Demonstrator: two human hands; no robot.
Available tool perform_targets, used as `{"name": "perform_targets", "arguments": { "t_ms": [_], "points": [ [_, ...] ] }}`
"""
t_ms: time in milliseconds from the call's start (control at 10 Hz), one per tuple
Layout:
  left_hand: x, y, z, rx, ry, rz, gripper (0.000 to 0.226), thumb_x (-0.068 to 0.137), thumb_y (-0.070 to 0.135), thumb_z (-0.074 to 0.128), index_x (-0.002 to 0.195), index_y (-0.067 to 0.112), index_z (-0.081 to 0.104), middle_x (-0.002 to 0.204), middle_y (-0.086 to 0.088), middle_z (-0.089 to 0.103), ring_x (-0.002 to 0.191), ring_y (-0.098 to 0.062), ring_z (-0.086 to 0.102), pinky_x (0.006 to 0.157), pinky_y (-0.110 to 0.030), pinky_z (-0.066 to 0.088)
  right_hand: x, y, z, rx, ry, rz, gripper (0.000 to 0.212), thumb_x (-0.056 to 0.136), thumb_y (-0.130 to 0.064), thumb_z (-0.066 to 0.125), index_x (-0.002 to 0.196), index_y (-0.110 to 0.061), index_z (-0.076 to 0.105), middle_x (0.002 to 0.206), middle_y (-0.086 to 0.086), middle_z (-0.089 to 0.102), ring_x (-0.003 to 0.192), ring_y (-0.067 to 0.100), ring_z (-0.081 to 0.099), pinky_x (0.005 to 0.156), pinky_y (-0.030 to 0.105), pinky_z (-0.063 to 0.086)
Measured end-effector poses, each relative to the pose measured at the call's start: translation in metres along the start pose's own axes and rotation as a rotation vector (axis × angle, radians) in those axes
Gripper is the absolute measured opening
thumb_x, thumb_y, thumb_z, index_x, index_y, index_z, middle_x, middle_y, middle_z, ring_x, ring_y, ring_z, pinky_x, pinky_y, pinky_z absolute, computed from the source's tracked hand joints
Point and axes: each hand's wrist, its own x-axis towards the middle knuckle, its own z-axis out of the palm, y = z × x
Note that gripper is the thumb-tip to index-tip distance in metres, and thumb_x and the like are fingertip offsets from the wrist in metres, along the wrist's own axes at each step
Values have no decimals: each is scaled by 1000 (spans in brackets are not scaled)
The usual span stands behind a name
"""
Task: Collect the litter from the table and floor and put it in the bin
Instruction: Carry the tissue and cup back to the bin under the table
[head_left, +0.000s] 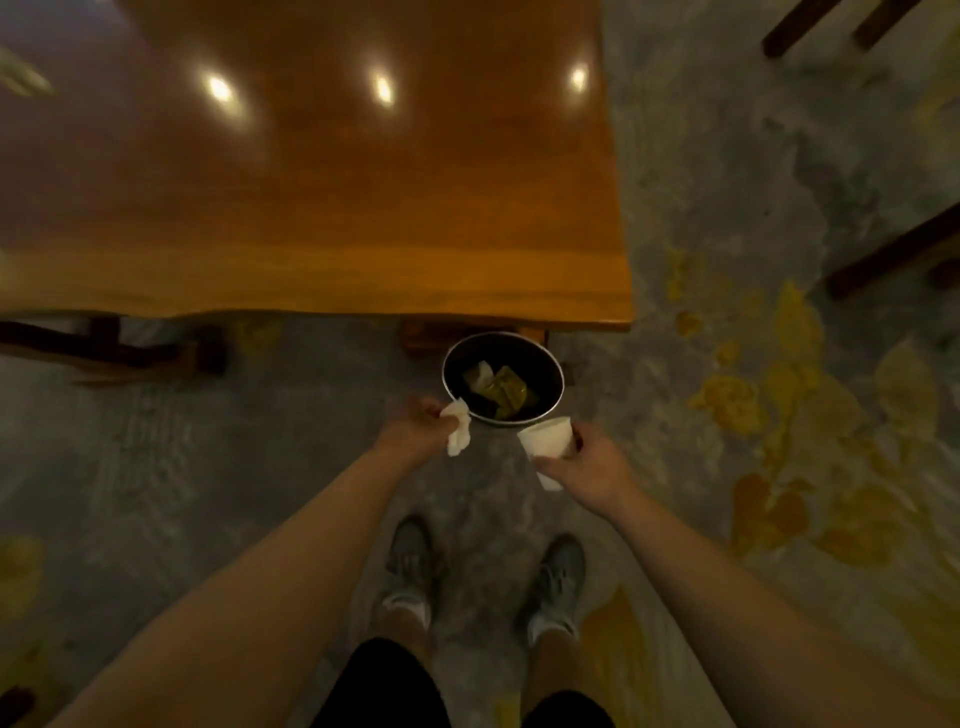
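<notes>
A round dark bin (556, 395) with a metal rim stands on the carpet just under the near edge of the wooden table (322, 208). Inside it lie yellowish wrappers and a white scrap. My left hand (415, 428) grips a crumpled white tissue (458, 434) at the bin's near left rim. My right hand (587, 467) holds a white paper cup (545, 444), tilted on its side, just in front of the bin's near right rim.
Grey carpet with yellow leaf patterns (779, 415) spreads around my feet (483, 577). Dark chair legs (893, 254) stand at the right and top right. More wooden furniture legs (104, 348) sit under the table's left side.
</notes>
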Motion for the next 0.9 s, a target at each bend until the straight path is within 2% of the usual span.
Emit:
{"name": "perform_targets", "arguments": {
  "t_ms": [100, 200, 300, 400, 500, 600, 700, 800, 900],
  "points": [
    [64, -11, 19, 19, 43, 36, 26, 91, 20, 68, 67, 21, 58, 66, 5, 61, 67, -16, 58, 59, -28, 39, 57, 19, 31, 103, -17, 100, 58, 80, -30, 83, 129, -12, 62, 119, 8, 68, 102, 25, 66, 81, 42, 55],
    [122, -17, 38, -4, 68, 44, 10, 89, 24, 71, 89, 15, 65, 87, -5, 61, 84, -25, 60, 72, -32, 44, 105, 32, 53, 225, -4, 240, 57, 81, -31, 83, 131, -10, 62, 116, 10, 67, 91, 23, 64, 66, 35, 56],
    [164, -21, 51, 42, 59, 58, 35, 83, 32, 75, 113, 15, 67, 102, -5, 62, 89, -22, 60, 76, -32, 46, 146, 34, 62, 301, 62, 300, 59, 78, -37, 85, 124, -6, 65, 110, 11, 68, 83, 22, 64, 63, 37, 59],
    [187, -28, 57, -5, 73, 70, 61, 76, 39, 81, 130, 20, 58, 122, -6, 63, 103, -25, 65, 88, -39, 55, 177, 32, 63, 380, 111, 257, 57, 74, -39, 87, 117, -6, 69, 114, 14, 70, 90, 26, 68, 67, 40, 60],
    [193, -40, 52, 74, 113, 102, 45, 78, 41, 77, 117, 26, 62, 119, -4, 65, 95, -20, 61, 73, -30, 48, 189, 31, 62, 356, 104, 231, 70, 75, -39, 86, 131, -6, 61, 117, 9, 65, 99, 26, 65, 80, 44, 60],
    [182, -54, 47, 143, 119, 136, 20, 81, 35, 78, 92, 28, 63, 108, -7, 70, 87, -19, 61, 71, -32, 50, 184, 31, 68, 277, 102, 228, 55, 79, -35, 82, 125, -10, 64, 102, 4, 63, 82, 17, 61, 82, 48, 60],
    [152, -61, 35, 144, 108, 135, 19, 84, 27, 79, 96, 17, 68, 106, -12, 72, 94, -27, 67, 81, -37, 54, 158, 26, 74, 198, 92, 166, 10, 81, -33, 79, 82, -27, 70, 80, 0, 64, 75, 18, 62, 81, 49, 60],
    [116, -70, 18, 173, 127, 196, 14, 86, 25, 76, 92, 19, 65, 96, -7, 71, 82, -20, 63, 63, -26, 42, 126, 22, 81, 63, -39, 45, 12, 89, -24, 67, 79, -19, 70, 77, 5, 67, 80, 20, 63, 71, 35, 54],
    [72, -66, -4, 139, 150, 216, 12, 87, 23, 73, 94, 14, 68, 95, -5, 69, 85, -19, 63, 62, -25, 41, 86, 6, 82, -61, -81, -91, 15, 94, -18, 58, 91, -8, 69, 77, 8, 64, 80, 17, 59, 61, 21, 46]
  ]
}}
